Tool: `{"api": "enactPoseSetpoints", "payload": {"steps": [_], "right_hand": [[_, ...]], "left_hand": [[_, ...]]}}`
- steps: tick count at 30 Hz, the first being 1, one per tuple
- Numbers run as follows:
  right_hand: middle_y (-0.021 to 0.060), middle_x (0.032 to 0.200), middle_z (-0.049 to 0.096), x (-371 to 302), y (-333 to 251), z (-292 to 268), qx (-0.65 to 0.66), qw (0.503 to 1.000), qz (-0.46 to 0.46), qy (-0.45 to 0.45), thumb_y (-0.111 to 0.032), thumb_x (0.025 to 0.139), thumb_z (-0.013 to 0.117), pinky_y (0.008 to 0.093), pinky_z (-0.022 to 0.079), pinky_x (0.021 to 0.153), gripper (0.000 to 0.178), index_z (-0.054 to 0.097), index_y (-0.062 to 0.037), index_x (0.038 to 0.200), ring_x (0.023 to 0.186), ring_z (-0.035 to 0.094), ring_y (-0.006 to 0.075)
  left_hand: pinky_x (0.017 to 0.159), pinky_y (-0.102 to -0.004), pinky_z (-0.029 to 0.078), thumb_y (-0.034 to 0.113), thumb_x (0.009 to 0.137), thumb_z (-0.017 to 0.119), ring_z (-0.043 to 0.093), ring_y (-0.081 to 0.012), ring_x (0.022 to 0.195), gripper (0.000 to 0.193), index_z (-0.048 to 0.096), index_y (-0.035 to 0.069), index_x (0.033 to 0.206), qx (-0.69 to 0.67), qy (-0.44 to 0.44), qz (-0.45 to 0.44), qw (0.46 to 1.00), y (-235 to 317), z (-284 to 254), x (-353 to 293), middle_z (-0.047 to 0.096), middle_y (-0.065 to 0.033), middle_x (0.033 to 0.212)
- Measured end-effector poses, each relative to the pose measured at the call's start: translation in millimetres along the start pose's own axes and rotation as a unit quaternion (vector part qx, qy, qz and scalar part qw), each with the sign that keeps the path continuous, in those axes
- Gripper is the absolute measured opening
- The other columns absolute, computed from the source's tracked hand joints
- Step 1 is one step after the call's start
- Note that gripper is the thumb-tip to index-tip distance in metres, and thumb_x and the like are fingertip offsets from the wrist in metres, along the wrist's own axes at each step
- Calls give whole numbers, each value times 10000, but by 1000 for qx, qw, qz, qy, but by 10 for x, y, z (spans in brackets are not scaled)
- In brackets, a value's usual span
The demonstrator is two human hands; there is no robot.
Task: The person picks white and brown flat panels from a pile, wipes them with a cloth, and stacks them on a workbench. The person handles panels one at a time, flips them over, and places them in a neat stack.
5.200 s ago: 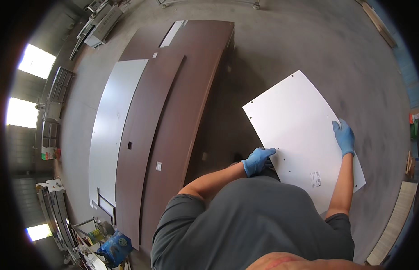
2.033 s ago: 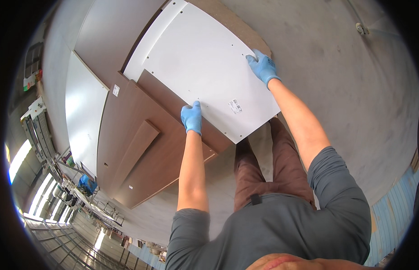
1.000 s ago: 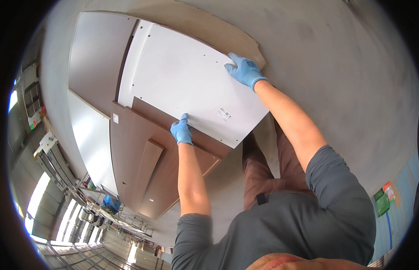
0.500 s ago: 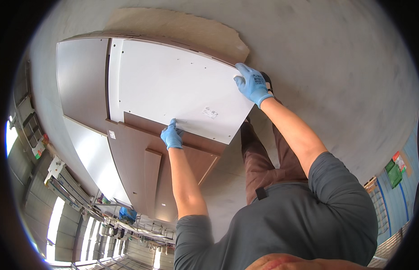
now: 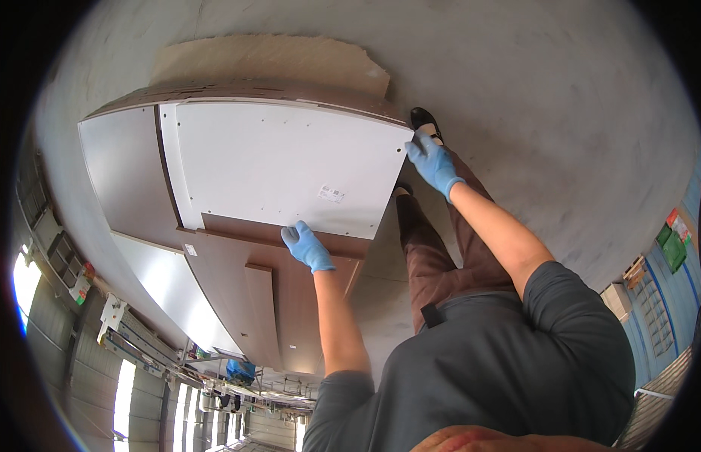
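Observation:
A white panel with small holes and a paper label lies on top of a stack of boards. At its right end, my right hand, in a blue glove, closes on the far right corner, the fingertips at the edge. Also gloved in blue, my left hand is closed at the near long edge, its fingers bent against it. Parts of the fingers of both hands are hidden. Brown boards show beneath the left hand, with a narrow brown strip on them.
A grey-brown panel and a shiny white panel lie to the left. Ragged cardboard sticks out behind the stack. My legs and shoes stand close to its right end. Metal racks stand at lower left.
My right hand has shifted from on top of the right corner to its outer edge. My left hand has moved slightly right along the near edge. The whole view has shifted a little.

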State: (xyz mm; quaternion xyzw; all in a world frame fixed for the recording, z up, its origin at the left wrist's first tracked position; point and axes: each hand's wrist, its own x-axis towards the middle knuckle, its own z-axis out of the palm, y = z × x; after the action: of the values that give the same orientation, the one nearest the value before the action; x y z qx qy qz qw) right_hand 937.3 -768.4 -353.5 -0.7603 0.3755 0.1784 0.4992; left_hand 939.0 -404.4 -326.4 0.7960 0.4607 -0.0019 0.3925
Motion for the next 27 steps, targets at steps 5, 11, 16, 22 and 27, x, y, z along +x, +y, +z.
{"api": "enactPoseSetpoints", "payload": {"steps": [5,11,16,22,27], "right_hand": [[311,1141,709,-108,-30,406,25,994,100,-20,-483,1009,577,487,535,966,537,655,33,1137,1124,672,460],[302,1057,725,-167,-106,517,-47,992,120,5,-476,1037,506,520,547,931,531,644,24,1149,1051,688,481],[318,1027,719,-203,-136,533,-73,990,119,18,-478,1049,478,531,547,929,525,637,11,1152,1022,690,493],[319,1034,718,-217,-129,528,-44,991,124,30,-460,1033,494,532,543,938,524,659,20,1161,1027,685,500],[291,1030,723,-269,-111,554,0,991,123,47,-422,1026,540,511,547,886,454,660,13,1083,1035,677,486]], "left_hand": [[707,-311,507,221,982,708,583,-153,786,516,515,-103,1335,33,39,-56,997,25,-429,-1,625,-80,1003],[1186,-455,405,261,919,781,464,-400,1444,774,429,-85,1515,299,-153,279,900,351,-309,-413,484,-300,1529],[1267,-611,139,573,761,829,127,-522,1567,1210,224,-28,1620,490,-281,406,719,490,459,-1199,189,-295,1693],[1268,-648,75,529,788,803,74,-575,1556,1191,192,-93,1599,553,-254,397,687,329,829,-1431,154,-332,1684],[1271,-645,69,476,802,795,74,-578,1554,1146,202,-110,1588,587,-254,384,666,230,811,-1452,152,-350,1676]]}}
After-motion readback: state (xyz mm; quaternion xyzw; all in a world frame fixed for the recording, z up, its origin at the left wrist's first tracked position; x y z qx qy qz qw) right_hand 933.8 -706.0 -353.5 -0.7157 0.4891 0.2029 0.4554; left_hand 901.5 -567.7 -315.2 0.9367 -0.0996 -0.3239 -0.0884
